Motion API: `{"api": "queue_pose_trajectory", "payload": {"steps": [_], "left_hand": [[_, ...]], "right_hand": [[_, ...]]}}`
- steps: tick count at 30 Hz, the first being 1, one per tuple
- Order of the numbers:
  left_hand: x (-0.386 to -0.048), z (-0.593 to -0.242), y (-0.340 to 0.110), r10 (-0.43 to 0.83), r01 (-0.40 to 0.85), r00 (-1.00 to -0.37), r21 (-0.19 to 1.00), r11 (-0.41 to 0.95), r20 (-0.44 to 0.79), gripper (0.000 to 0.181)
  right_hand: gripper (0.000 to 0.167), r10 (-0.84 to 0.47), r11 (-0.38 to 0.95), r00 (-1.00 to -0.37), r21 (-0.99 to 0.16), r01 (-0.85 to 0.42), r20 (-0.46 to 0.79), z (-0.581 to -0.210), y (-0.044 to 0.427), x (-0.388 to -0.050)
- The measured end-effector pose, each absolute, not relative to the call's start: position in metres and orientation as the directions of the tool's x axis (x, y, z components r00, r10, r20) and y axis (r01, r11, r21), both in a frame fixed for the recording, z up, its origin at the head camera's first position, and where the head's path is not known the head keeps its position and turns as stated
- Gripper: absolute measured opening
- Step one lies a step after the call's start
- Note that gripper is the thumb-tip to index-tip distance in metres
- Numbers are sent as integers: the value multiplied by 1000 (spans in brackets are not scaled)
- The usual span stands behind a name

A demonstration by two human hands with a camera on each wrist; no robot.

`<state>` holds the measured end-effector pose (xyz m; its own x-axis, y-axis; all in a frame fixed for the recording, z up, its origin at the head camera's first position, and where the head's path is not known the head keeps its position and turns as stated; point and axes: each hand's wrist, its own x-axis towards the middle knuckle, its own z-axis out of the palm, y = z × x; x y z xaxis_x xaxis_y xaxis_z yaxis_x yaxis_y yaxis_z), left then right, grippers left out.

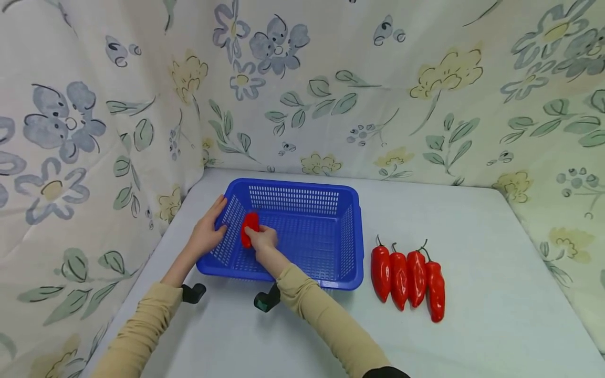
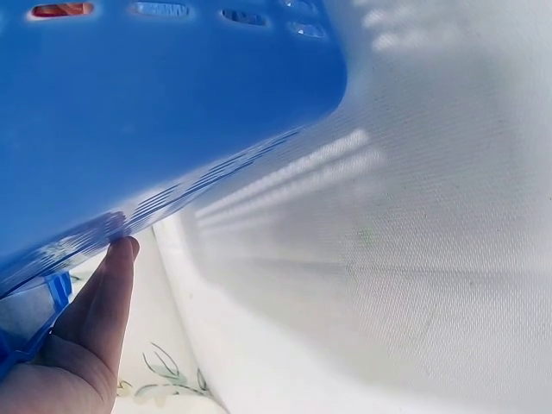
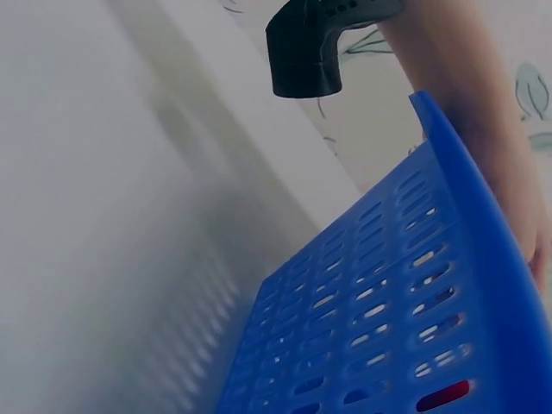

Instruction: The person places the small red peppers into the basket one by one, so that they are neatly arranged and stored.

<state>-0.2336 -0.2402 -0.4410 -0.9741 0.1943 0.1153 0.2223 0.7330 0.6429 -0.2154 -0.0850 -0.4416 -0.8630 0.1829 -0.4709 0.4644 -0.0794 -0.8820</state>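
Five red peppers show in the head view, along with one blue basket, two hands and one white table under them. One pepper is inside the basket, toward its left end; the other four peppers lie on the table to the right of the basket, side by side in a row, with four thin dark stems at their far ends. The right hand reaches over the basket's near rim and holds the single pepper in a narrow pinch between thumb and fingers. The left hand is spread at the basket's left wall, fingers straight against the outside and thumb apart from them, over the rim. Two black wrist mounts are visible just in front of the basket's near side. Floral cloth hangs behind the basket and to its left.

The pinching fingers cover part of the held pepper, and its stem cannot be made out. Most of the right hand is hidden by the basket's rim in its own wrist view, where one slot shows a strip of red. Both sleeves are cut off by the frame.
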Motion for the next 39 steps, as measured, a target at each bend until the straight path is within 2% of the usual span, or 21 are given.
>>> {"api": "queue_pose_trajectory", "payload": {"steps": [9,18,32,39], "left_hand": [[-233,-442,-240,182,211,-977,644,735,112,71],[-234,-442,-239,190,219,-975,636,740,114,71],[-231,-443,-239,190,213,-976,632,745,105,71],[-232,-441,-239,191,218,-975,634,742,112,71]], "right_hand": [[43,143,-18,-870,-880,474,-471,-442,-87,-216],[43,150,-23,-878,-889,456,-454,-440,-83,-214],[50,104,0,-931,-936,352,-350,-438,-73,-204],[53,7,-45,-953,-952,302,-302,-427,-61,-195]]}}
